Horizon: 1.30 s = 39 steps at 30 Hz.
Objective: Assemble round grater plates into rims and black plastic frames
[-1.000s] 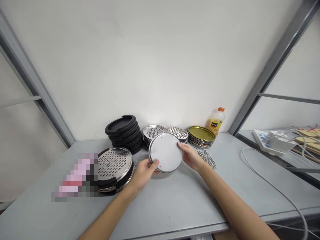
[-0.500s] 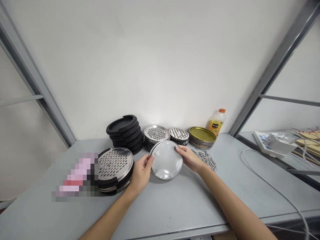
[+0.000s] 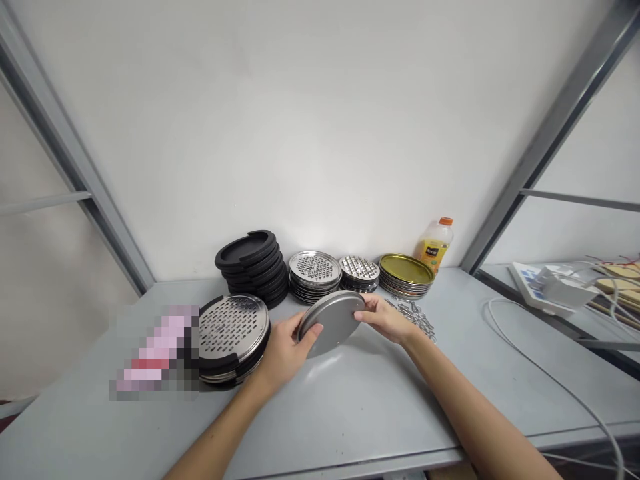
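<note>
Between my two hands a round silver-grey metal lid [image 3: 334,323] is held tilted above the table. My left hand [image 3: 290,343] grips its left edge, thumb on the near face. At the right edge, my right hand [image 3: 387,317] pinches it between thumb and fingers. To the left of my left hand stands a stack of slotted metal grater discs with black rings [image 3: 233,327]. Behind the lid are a stack of round grater plates [image 3: 315,268] and a smaller stack of spiky grater discs [image 3: 359,269]. Small metal pieces [image 3: 415,317] lie beyond my right hand.
Black rings [image 3: 250,260] are piled at the back left. Gold-coloured lids [image 3: 407,269] are stacked at the back right, before a bottle with an orange cap [image 3: 437,243]. A white cable [image 3: 545,380] crosses the table's right side. A blurred pink patch [image 3: 163,343] lies left.
The lid has tipped so that its face is now seen at a steep slant, no longer nearly face-on. Both hands have turned with it and keep their hold.
</note>
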Each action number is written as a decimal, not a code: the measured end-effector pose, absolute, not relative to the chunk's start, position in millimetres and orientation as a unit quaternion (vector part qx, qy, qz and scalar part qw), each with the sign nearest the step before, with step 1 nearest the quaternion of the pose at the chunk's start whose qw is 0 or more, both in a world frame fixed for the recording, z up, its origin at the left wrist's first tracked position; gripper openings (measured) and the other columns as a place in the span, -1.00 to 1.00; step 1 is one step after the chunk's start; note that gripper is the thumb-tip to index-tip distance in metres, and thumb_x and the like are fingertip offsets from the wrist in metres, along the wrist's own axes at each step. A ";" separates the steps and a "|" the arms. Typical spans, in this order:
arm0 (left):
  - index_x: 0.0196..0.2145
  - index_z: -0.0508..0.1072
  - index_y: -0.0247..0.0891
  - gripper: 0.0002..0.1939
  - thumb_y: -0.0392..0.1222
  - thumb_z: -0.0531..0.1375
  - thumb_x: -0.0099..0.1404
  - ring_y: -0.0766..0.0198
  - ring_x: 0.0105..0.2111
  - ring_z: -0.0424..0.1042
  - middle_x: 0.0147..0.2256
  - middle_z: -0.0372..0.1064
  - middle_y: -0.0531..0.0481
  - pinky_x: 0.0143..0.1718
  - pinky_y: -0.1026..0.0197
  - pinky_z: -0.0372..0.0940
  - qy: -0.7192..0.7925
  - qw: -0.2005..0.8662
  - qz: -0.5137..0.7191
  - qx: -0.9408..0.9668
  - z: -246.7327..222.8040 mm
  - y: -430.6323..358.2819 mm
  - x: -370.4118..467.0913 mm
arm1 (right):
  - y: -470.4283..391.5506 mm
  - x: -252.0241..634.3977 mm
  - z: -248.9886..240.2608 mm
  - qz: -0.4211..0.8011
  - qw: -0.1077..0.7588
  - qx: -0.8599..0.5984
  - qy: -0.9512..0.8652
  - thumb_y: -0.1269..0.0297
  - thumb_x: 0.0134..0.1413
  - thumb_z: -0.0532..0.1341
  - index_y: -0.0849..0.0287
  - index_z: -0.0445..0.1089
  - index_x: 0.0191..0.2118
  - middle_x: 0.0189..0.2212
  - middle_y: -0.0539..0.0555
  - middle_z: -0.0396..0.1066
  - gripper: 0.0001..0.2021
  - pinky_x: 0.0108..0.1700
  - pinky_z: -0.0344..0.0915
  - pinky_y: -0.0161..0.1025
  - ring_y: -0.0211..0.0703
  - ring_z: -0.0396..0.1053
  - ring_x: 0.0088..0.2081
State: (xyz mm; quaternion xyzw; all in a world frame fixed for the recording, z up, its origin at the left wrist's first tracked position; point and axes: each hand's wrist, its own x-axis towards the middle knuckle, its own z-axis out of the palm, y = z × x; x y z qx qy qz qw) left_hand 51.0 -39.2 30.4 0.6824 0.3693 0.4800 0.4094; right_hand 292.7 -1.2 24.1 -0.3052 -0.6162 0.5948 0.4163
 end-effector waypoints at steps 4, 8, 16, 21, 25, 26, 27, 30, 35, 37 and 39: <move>-0.13 0.52 -0.26 -0.73 -0.10 0.19 0.27 0.16 -0.31 0.46 -0.31 0.52 -0.01 -0.29 0.28 0.30 0.371 0.325 0.467 0.734 30.0 -40.3 48.5 | 0.3 292.9 23.5 0.574 0.439 -0.310 -0.618 0.25 -0.10 0.38 0.14 0.48 -0.07 -0.20 0.10 0.53 -0.61 -0.07 0.31 -0.14 -0.10 0.45 -0.20; 0.02 0.45 -0.20 -0.67 -0.18 0.16 0.30 0.12 -0.05 0.43 -0.03 0.45 -0.07 -0.01 0.18 0.29 0.335 0.316 0.461 0.758 25.8 -36.7 46.7 | 3.4 299.0 22.0 0.541 0.445 -0.343 -0.626 0.31 -0.16 0.40 0.11 0.51 -0.10 -0.12 0.11 0.51 -0.61 -0.02 0.31 -0.09 -0.02 0.44 -0.11; 0.12 0.35 -0.11 -0.51 -0.17 0.24 0.23 0.05 0.18 0.22 0.15 0.28 -0.05 0.21 -0.06 0.09 0.290 0.245 0.420 0.825 18.1 -35.6 47.5 | 5.9 303.3 22.3 0.444 0.478 -0.369 -0.662 0.30 -0.22 0.42 0.08 0.58 -0.25 -0.12 0.11 0.52 -0.72 0.16 0.19 0.13 0.15 0.34 0.07; 0.19 0.26 -0.09 -0.53 -0.22 0.14 0.34 0.13 0.18 0.21 0.14 0.29 -0.01 0.22 0.02 0.10 0.264 0.270 0.390 0.840 17.1 -38.0 49.7 | 4.1 296.9 21.6 0.411 0.450 -0.387 -0.692 0.32 -0.18 0.39 0.07 0.58 -0.28 -0.19 0.11 0.55 -0.77 0.15 0.18 0.15 0.14 0.39 0.01; 0.17 0.29 -0.09 -0.57 -0.24 0.11 0.36 0.15 0.17 0.23 0.13 0.30 0.00 0.21 0.07 0.11 0.280 0.262 0.401 0.832 17.5 -37.6 50.2 | 1.6 296.7 24.5 0.436 0.414 -0.358 -0.714 0.33 -0.19 0.41 0.08 0.55 -0.18 -0.10 0.12 0.51 -0.68 0.22 0.07 0.13 0.13 0.31 0.10; 0.16 0.30 -0.10 -0.59 -0.25 0.11 0.36 0.15 0.17 0.24 0.12 0.31 -0.01 0.20 0.07 0.12 0.287 0.260 0.404 0.829 17.6 -37.6 50.5 | 1.2 296.5 25.0 0.445 0.408 -0.343 -0.720 0.33 -0.20 0.42 0.08 0.54 -0.15 -0.06 0.12 0.48 -0.64 0.24 0.04 0.13 0.13 0.27 0.14; 0.15 0.31 -0.11 -0.59 -0.25 0.10 0.36 0.14 0.16 0.25 0.12 0.32 -0.02 0.19 0.07 0.13 0.294 0.258 0.408 0.825 17.7 -37.7 50.7 | 0.9 296.0 25.3 0.451 0.407 -0.329 -0.723 0.32 -0.19 0.42 0.07 0.53 -0.12 -0.02 0.12 0.46 -0.61 0.25 0.01 0.12 0.12 0.24 0.16; 0.13 0.34 -0.11 -0.62 -0.23 0.10 0.37 0.14 0.12 0.29 0.10 0.34 -0.04 0.16 0.09 0.16 0.312 0.257 0.419 0.813 18.3 -38.0 51.3 | 1.4 294.0 23.6 0.453 0.429 -0.314 -0.716 0.28 -0.16 0.42 0.06 0.53 -0.12 -0.05 0.11 0.48 -0.63 0.24 0.03 0.09 0.10 0.24 0.16; 0.10 0.35 -0.10 -0.65 -0.19 0.11 0.37 0.14 0.07 0.33 0.06 0.36 -0.03 0.13 0.12 0.19 0.322 0.258 0.419 0.809 20.3 -37.7 50.8 | 3.8 293.8 17.4 0.443 0.435 -0.331 -0.710 0.25 -0.19 0.43 0.06 0.55 -0.16 -0.13 0.11 0.53 -0.65 0.13 0.20 0.08 0.11 0.37 0.02; 0.11 0.34 -0.10 -0.65 -0.20 0.10 0.38 0.14 0.07 0.33 0.06 0.36 -0.03 0.12 0.11 0.19 0.322 0.249 0.414 0.814 19.8 -37.4 50.4 | 4.1 294.8 16.9 0.444 0.431 -0.335 -0.711 0.26 -0.19 0.43 0.07 0.55 -0.16 -0.14 0.11 0.53 -0.65 0.09 0.24 0.05 0.09 0.40 -0.02; 0.12 0.32 -0.10 -0.64 -0.21 0.09 0.38 0.14 0.07 0.33 0.06 0.36 -0.03 0.11 0.09 0.21 0.318 0.236 0.412 0.821 18.0 -36.9 50.1 | 3.8 295.9 18.5 0.456 0.425 -0.326 -0.711 0.27 -0.19 0.43 0.07 0.54 -0.15 -0.13 0.10 0.52 -0.64 0.07 0.26 0.01 0.06 0.40 -0.04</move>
